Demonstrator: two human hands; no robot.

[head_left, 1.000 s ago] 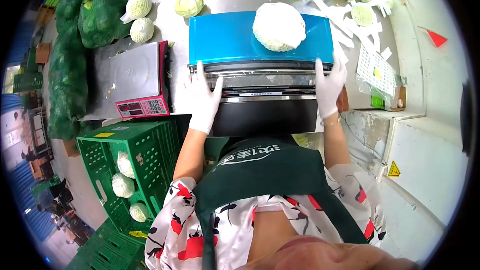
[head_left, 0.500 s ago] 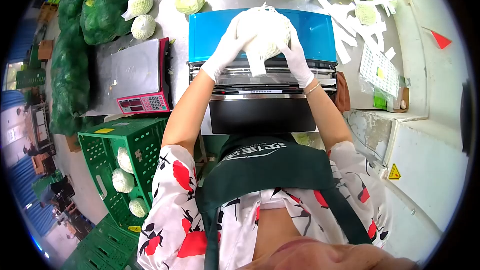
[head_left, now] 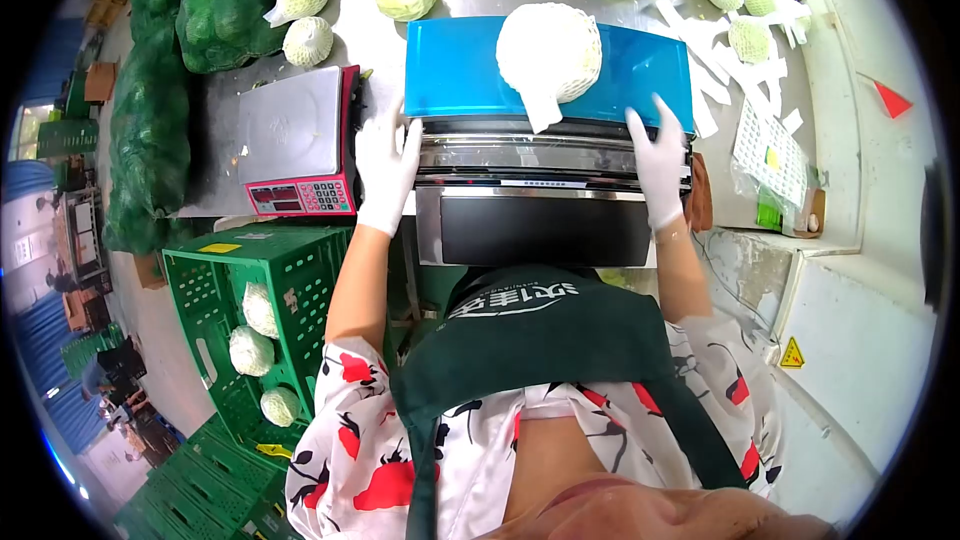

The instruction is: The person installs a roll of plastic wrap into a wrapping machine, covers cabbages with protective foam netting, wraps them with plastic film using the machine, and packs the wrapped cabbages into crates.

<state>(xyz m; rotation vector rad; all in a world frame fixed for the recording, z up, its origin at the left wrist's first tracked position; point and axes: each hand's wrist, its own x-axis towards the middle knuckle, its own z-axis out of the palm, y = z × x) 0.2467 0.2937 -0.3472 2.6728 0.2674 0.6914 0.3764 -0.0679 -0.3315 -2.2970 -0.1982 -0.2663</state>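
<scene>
A round pale cabbage in white foam netting (head_left: 550,50) rests on the glossy blue panel (head_left: 455,70) of a black-and-silver wrapping machine (head_left: 530,155), its netting tail pointing toward the person. The white-gloved left hand (head_left: 387,165) is at the machine's left end, the white-gloved right hand (head_left: 659,160) at its right; both have fingers spread, gripping nothing. A red-framed silver scale (head_left: 292,130) sits left on the metal table (head_left: 215,155).

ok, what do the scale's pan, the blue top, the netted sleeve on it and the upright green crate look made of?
Scale pan: metal, likely steel; grey, dull sheen.
Blue top: glossy, light reflections; plastic or coated metal, can't tell.
Netted sleeve: probably foam; matte white mesh.
Green crate: likely moulded plastic; uniform colour, regular holes.
</scene>
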